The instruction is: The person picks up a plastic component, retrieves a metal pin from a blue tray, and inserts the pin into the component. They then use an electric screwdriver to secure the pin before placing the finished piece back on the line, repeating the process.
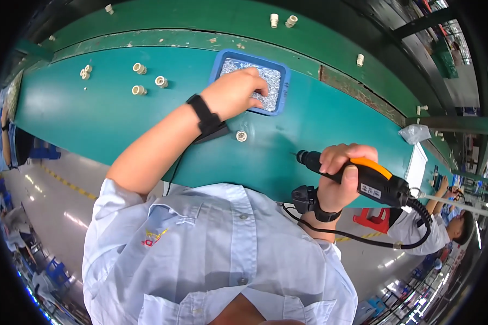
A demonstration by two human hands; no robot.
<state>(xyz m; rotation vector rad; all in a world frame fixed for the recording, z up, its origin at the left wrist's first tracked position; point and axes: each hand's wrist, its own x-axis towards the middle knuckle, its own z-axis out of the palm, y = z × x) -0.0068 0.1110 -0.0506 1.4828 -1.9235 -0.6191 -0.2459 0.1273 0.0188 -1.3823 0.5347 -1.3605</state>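
My left hand (241,91) reaches over a blue tray (216,66) filled with small silvery metal pieces (274,81), too fine to tell apart. Its fingers curve down at the pieces, thumb and index tips apart, with nothing visible between them. At the right, my right hand (346,168) is wrapped round a black and orange electric screwdriver (371,176). The tool's tip points left over the green table (200,168), and a coiled black cord runs from its back end. A cream round fitting (241,136) stands on the table between my hands, below the tray.
Three similar cream fittings (139,90) stand left of the tray, with smaller pieces (85,71) farther left. More fittings (274,20) sit on the green ledge behind. A clear plastic bag (415,133) lies at the right. A co-worker (431,233) is at the far right.
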